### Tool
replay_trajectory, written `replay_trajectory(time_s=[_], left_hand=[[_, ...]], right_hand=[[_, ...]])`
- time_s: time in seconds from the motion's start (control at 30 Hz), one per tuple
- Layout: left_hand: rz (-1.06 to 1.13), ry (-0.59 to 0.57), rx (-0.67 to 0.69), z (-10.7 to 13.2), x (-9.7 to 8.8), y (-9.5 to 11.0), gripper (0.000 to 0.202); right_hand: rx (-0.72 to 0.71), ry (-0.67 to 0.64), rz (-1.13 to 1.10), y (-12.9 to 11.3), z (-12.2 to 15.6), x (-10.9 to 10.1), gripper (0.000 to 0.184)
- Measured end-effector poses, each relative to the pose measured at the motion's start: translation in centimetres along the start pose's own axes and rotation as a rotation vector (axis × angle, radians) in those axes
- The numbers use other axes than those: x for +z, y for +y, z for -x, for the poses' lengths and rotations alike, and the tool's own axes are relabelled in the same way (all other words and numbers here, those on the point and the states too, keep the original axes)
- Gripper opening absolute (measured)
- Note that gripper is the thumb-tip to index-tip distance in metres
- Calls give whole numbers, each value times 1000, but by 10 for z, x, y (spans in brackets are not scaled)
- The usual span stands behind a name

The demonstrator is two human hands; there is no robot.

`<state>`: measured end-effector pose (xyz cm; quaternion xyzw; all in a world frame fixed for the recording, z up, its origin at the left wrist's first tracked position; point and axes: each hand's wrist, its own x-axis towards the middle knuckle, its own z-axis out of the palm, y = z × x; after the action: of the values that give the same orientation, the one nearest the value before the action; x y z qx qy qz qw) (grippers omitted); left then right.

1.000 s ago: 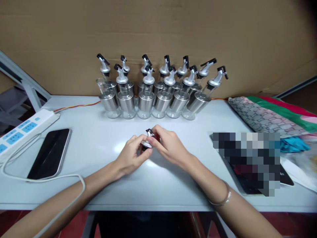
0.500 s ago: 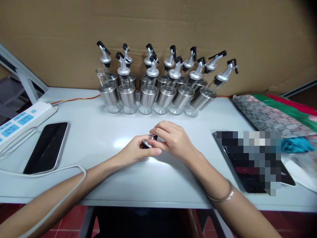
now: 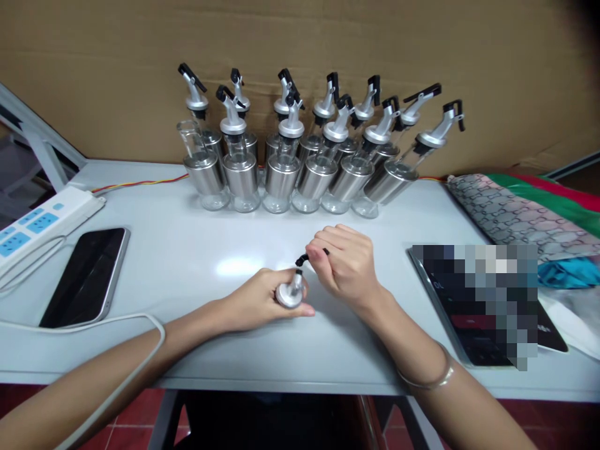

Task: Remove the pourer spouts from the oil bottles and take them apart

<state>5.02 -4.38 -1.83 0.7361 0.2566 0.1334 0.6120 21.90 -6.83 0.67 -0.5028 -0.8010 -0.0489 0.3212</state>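
Low over the table's middle, my left hand [image 3: 255,299] is closed around a silver pourer spout [image 3: 289,295], whose round base faces up towards me. Just above and right of it, my right hand [image 3: 344,259] pinches a small black lever cap [image 3: 305,257] between thumb and curled fingers. A narrow gap seems to lie between the cap and the spout's tip. Behind both hands stand two rows of glass oil bottles with steel sleeves [image 3: 282,174], nearly all topped with silver pourers and black levers. The front-left bottle [image 3: 204,172] has an open glass neck.
At left lie a phone [image 3: 84,275], a white power strip [image 3: 44,225] and a white cable [image 3: 150,319] crossing my left forearm. On the right are a dark, partly blurred tablet-like device [image 3: 450,312], a patterned pouch [image 3: 506,209] and blue cloth [image 3: 567,273]. Cardboard [image 3: 117,81] backs the table.
My hands have moved apart slightly, the right one up and to the right with the black lever cap. The silver spout in my left hand has turned and now shows more fully.
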Motion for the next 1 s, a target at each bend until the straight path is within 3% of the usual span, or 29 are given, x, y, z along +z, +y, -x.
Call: replay_trajectory(time_s=[0.1, 0.17, 0.27, 0.37, 0.6, 0.77, 1.0], left_hand=[[70, 113, -24, 0, -1, 0, 35], [109, 129, -9, 0, -1, -1, 39], [150, 117, 19, 2, -1, -4, 49], [138, 102, 77, 3, 0, -6, 57], [157, 101, 89, 1, -1, -10, 65], [190, 91, 74, 0, -1, -12, 67], [233, 122, 45, -2, -2, -10, 67]], right_hand=[[121, -10, 13, 1, -1, 3, 49], [248, -47, 43, 5, -1, 6, 39], [477, -204, 112, 10, -3, 8, 30], [601, -333, 148, 14, -4, 8, 28], [635, -350, 98, 18, -5, 7, 32], [642, -422, 234, 25, -3, 5, 22], [468, -507, 214, 29, -1, 0, 11]])
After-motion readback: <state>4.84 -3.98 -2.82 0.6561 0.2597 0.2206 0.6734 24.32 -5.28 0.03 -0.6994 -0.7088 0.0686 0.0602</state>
